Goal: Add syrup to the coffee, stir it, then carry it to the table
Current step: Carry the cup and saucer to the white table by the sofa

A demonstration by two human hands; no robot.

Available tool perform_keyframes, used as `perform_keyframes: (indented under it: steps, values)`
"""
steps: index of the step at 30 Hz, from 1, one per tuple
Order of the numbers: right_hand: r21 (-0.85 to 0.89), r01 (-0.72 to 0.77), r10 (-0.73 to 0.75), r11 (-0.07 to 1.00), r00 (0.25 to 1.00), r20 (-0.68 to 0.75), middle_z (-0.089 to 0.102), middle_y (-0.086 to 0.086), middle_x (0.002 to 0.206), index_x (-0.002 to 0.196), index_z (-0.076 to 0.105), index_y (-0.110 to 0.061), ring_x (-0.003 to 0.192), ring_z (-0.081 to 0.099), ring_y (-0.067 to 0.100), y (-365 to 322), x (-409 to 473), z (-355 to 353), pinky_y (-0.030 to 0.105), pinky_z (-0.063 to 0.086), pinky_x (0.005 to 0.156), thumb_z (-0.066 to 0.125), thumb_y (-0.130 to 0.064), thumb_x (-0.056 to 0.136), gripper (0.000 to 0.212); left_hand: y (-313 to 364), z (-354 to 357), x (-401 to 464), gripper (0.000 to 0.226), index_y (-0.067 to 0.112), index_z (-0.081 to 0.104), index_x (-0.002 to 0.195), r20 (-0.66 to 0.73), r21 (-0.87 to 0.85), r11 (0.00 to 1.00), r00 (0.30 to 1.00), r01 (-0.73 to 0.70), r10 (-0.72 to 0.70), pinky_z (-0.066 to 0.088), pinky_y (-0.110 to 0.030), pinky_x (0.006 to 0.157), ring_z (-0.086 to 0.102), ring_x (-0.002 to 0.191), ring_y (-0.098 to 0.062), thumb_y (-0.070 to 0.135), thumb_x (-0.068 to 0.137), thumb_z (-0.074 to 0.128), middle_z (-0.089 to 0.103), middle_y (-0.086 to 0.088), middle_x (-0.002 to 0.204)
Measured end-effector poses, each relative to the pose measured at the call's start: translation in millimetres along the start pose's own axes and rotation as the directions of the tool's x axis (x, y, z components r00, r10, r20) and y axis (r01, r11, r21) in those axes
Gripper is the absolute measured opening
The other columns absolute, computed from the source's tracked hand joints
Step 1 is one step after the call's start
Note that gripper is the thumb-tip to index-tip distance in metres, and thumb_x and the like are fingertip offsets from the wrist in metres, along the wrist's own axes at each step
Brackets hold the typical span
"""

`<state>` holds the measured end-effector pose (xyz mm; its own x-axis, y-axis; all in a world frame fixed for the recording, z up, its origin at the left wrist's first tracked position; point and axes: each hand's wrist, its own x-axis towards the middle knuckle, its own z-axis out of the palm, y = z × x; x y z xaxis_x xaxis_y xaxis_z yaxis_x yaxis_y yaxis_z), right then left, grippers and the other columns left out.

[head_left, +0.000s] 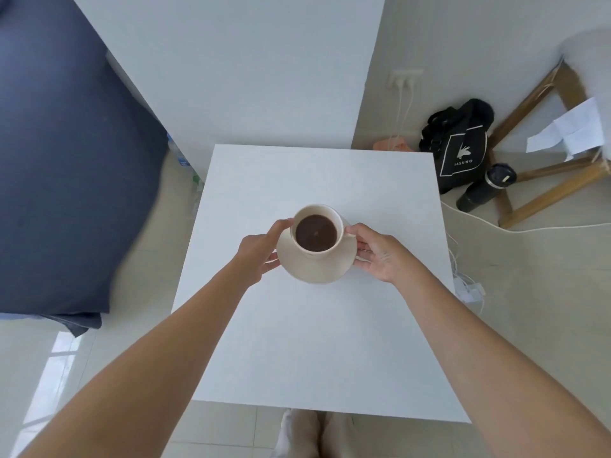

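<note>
Head view: at frame centre, the left hand [261,251] and right hand [380,256] grip opposite edges of the saucer [317,271] over the white surface [314,342], probably to keep it level. The cup [317,231] on it holds dark coffee [315,233], nearly full.

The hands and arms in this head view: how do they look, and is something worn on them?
Both forearms are bare up to the frame edge: no sleeves show. The left hand and the right hand wear no gloves, and no rings, watch or bracelet can be seen.
</note>
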<state>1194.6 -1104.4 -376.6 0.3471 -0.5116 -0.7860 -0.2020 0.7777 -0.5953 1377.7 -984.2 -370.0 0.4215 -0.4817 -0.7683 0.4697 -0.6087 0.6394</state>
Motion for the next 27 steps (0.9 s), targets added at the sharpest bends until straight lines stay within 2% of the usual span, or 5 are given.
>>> perform_keyframes:
  steps: [7,16,21,27]
  values:
    - [0.026,0.005,-0.003,1.0,0.999,-0.046,0.066,0.006,0.078,0.09,0.064,-0.006,0.072,0.064,0.018,10.9,14.2,1.8,0.024,0.052,0.067,0.069,-0.012,0.08,0.013,-11.6,2.1,12.7,0.06,0.003,0.066,0.109,-0.029,0.0,1.0,0.999,0.022,-0.022,0.055,-0.027,0.078,0.067,0.095,-0.019,0.047,0.069,0.077,0.071,-0.007,0.107]
    - [0.013,0.004,-0.002,1.0,0.996,-0.092,0.068,0.008,0.08,0.093,0.065,-0.003,0.072,0.065,0.017,19.4,20.9,3.0,0.022,0.052,0.064,0.067,-0.011,0.08,0.016,-23.1,3.7,25.8,0.062,0.002,0.067,0.107,-0.07,0.0,0.999,0.996,0.054,-0.054,0.055,-0.029,0.078,0.067,0.093,-0.022,0.047,0.065,0.078,0.071,-0.009,0.105]
    - [-0.038,0.005,-0.01,0.999,0.991,-0.134,0.063,0.008,0.076,0.082,0.062,-0.004,0.069,0.062,0.018,23.1,20.7,2.8,0.023,0.052,0.063,0.065,-0.011,0.081,0.007,-26.9,5.2,30.8,0.063,0.002,0.067,0.105,-0.064,0.017,0.998,0.996,0.064,-0.063,0.056,-0.03,0.08,0.068,0.093,-0.023,0.047,0.063,0.079,0.072,-0.01,0.105]
    - [-0.055,0.013,-0.021,0.998,0.988,-0.151,0.062,0.012,0.082,0.084,0.063,-0.003,0.071,0.061,0.02,23.2,24.6,3.0,0.024,0.054,0.069,0.065,-0.011,0.078,0.01,-28.0,6.2,33.5,0.062,0.002,0.066,0.105,-0.075,0.018,0.998,0.995,0.063,-0.062,0.056,-0.028,0.074,0.069,0.09,-0.022,0.047,0.064,0.079,0.072,-0.011,0.103]
